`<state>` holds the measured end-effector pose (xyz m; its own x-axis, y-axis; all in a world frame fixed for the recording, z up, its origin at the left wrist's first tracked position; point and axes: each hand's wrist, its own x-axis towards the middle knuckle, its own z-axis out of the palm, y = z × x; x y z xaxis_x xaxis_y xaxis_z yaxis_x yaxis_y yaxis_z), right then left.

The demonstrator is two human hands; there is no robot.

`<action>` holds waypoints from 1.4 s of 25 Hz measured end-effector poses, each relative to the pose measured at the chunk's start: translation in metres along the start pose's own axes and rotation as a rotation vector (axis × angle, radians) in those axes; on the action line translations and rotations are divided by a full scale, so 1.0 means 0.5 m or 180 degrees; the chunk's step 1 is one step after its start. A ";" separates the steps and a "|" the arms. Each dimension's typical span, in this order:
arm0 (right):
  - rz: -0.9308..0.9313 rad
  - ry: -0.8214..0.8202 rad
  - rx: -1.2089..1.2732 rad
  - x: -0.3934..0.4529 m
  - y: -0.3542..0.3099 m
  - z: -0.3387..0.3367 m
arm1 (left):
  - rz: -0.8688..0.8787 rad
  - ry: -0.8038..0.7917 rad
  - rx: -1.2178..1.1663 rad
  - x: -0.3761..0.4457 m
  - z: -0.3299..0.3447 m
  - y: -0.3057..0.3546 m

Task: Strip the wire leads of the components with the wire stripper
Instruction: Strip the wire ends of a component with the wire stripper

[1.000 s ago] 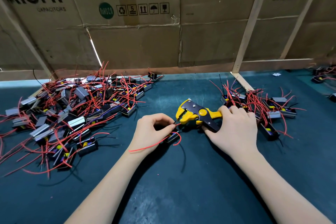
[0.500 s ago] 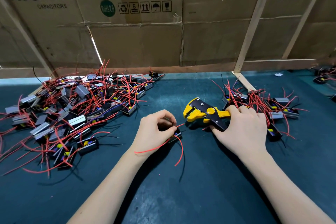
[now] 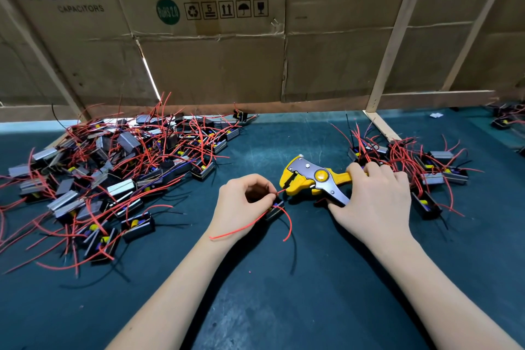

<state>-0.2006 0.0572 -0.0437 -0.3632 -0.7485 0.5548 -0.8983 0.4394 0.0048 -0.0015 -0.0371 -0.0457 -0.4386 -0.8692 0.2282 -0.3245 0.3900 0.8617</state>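
Two hands work at the middle of a dark green table point(image 3: 284, 307). The right hand point(image 3: 375, 202) has its fingers curled round the handles of a yellow and grey wire stripper point(image 3: 309, 179), which lies low over the table with its long axis running left to right, rising slightly toward the left; its head points left at the other hand, and the handles disappear under the right palm. The stripper's mouth stands a little apart. The left hand point(image 3: 244, 202) pinches a short red wire lead point(image 3: 279, 192) between thumb and forefinger, its other fingers curled in, and the lead's tip reaches up and right to just beside the stripper's mouth; whether it is inside cannot be told. Under that hand sits a small black component point(image 3: 275, 212), from which two longer red leads trail, one left across the wrist, one curving down to the right.

A big heap of like components point(image 3: 113, 179) with red wires lies to the left, loose on the table, and a smaller heap point(image 3: 420, 167) lies just behind the right hand. Flattened cardboard boxes point(image 3: 213, 51) stand as a wall along the table's far edge.
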 end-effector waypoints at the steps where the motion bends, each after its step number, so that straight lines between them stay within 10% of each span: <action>1: -0.0016 -0.0024 0.0002 -0.001 -0.002 0.001 | -0.0008 0.0004 0.0004 0.000 0.001 0.001; 20: 0.0081 -0.0352 -0.0252 0.010 0.002 -0.005 | 0.0182 -0.0192 0.0052 0.007 -0.010 -0.011; 35: 0.0029 0.0506 0.0174 0.012 0.004 0.026 | 0.0170 -0.0360 -0.0137 0.013 -0.019 -0.019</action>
<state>-0.2077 0.0473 -0.0510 -0.3315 -0.6547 0.6793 -0.9088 0.4149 -0.0436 0.0068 -0.0494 -0.0479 -0.5469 -0.8067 0.2239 -0.2629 0.4194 0.8689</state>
